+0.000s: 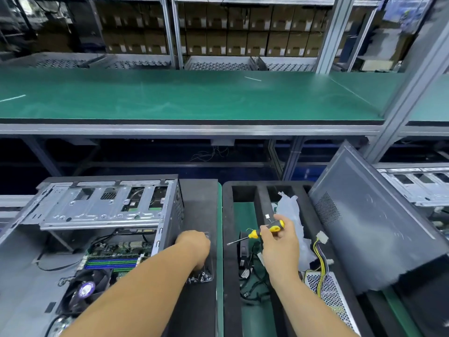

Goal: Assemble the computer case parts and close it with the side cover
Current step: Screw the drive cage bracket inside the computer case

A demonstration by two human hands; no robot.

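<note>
While the case point(80, 229) lay open at left w/ side cover point(371, 229) leaning far right, right hand point(279, 246) gripped the screwdriver point(264, 230); left hand point(194, 246) reached into the screws point(201, 278), its grip hidden, so assy seemed roughly midway.

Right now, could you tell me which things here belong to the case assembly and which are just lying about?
For the job: open computer case, side cover, screwdriver in right hand, screws beneath left hand, power supply.
Lying about: crumpled plastic bag, cardboard boxes.

No text can be read: the white labels on the stacked cardboard boxes point(245, 27) are too blurred.
</note>
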